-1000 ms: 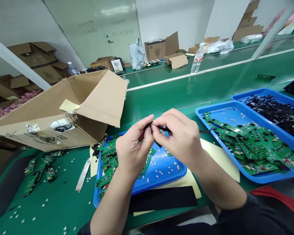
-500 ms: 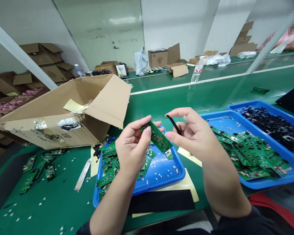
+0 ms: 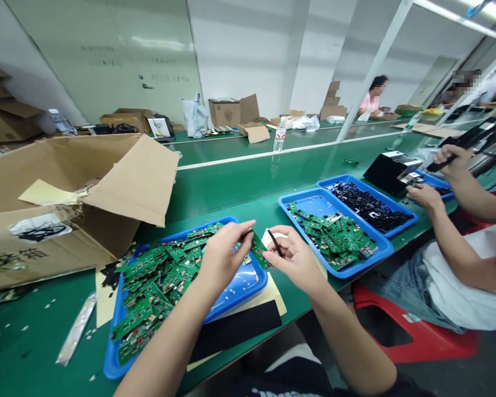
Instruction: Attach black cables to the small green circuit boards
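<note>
My left hand (image 3: 227, 251) is closed around one end of a green circuit board (image 3: 259, 249), holding it tilted above the near blue tray (image 3: 258, 286). My right hand (image 3: 295, 259) pinches a thin black strip (image 3: 275, 242), just right of the board. Its thumb tip comes up to the board's right edge; whether they touch I cannot tell. Many circuit boards (image 3: 157, 281) fill the left part of the tray below, and small white bits (image 3: 240, 286) are scattered at its right. A flat black sheet (image 3: 240, 328) lies along the tray's front side.
An open cardboard box (image 3: 136, 182) stands at left. A second blue tray (image 3: 380, 256) holds more boards; another tray (image 3: 409, 223) behind it holds black parts (image 3: 364, 204). At right, a co-worker's hands (image 3: 425, 196) handle black pieces above a red stool (image 3: 417, 336). A bottle (image 3: 279, 135) stands farther back.
The view has swung to the right, bringing the co-worker and stool into sight. Both hands keep their holds; the board now shows more edge-on, and the strip remains beside it.
</note>
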Available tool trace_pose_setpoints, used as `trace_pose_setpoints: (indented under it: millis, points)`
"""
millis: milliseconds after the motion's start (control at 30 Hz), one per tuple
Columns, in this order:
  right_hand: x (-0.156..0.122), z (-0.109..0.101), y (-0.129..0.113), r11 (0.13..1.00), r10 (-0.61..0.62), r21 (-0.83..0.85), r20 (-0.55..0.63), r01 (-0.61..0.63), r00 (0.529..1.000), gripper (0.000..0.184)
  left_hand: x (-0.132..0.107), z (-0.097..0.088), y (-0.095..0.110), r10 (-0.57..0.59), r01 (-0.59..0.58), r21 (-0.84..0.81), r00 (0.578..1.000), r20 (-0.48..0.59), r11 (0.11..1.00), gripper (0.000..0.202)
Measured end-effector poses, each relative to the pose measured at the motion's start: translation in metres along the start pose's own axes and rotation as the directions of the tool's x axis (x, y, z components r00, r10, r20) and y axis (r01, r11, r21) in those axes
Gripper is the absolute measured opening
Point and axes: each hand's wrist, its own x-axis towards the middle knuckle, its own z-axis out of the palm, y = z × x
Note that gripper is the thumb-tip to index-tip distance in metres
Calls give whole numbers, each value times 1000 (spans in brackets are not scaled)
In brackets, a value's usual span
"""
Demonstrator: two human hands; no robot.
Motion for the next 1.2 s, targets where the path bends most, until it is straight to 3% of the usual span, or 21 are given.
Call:
trace_pose_setpoints:
  millis: [100,167,233,333,467,567,633,700,800,867,1000,1200]
  points:
    - [-12,-31,18,983,34,-177,-100,-52,994,37,-15,25,3,-113,115,-7,980,161,993,38]
    - [-16,-62,28,888,-28,-450,-255,-93,967,38,-25,31,3,-224,189,126,900,374,974,49]
    - [-16,-99,36,736,-82,-643,-396,-213,915,41,-35,29,-1,-353,242,279,804,479,929,46]
    - [-9,-149,45,509,-51,-756,-503,-411,863,47,-47,16,-17,-523,329,448,735,430,831,32]
    - [2,-178,48,406,-31,-778,-536,-480,843,53,-46,3,-48,-699,428,626,659,277,652,30]
    - [3,-174,44,357,-85,-789,-561,-500,823,57,-35,2,-70,-768,466,705,616,176,535,35]
    - [2,-165,40,353,-150,-794,-571,-496,807,58,-27,3,-80,-777,461,728,610,155,507,35]
    - [1,-155,36,401,-200,-805,-543,-438,816,57,-22,4,-85,-764,440,734,625,163,517,35]
    - [3,-137,31,513,-263,-826,-410,-233,874,54,-19,5,-89,-730,418,718,658,183,557,34]
    - [8,-122,26,526,-319,-845,-308,-103,896,51,-19,4,-91,-714,426,690,673,191,586,33]
    - [23,-85,18,493,-378,-870,-221,-6,899,38,-21,-4,-96,-707,506,580,684,182,639,31]
    - [44,-34,15,566,-442,-807,-122,170,889,34,-19,-26,-91,-732,698,230,668,130,678,18]
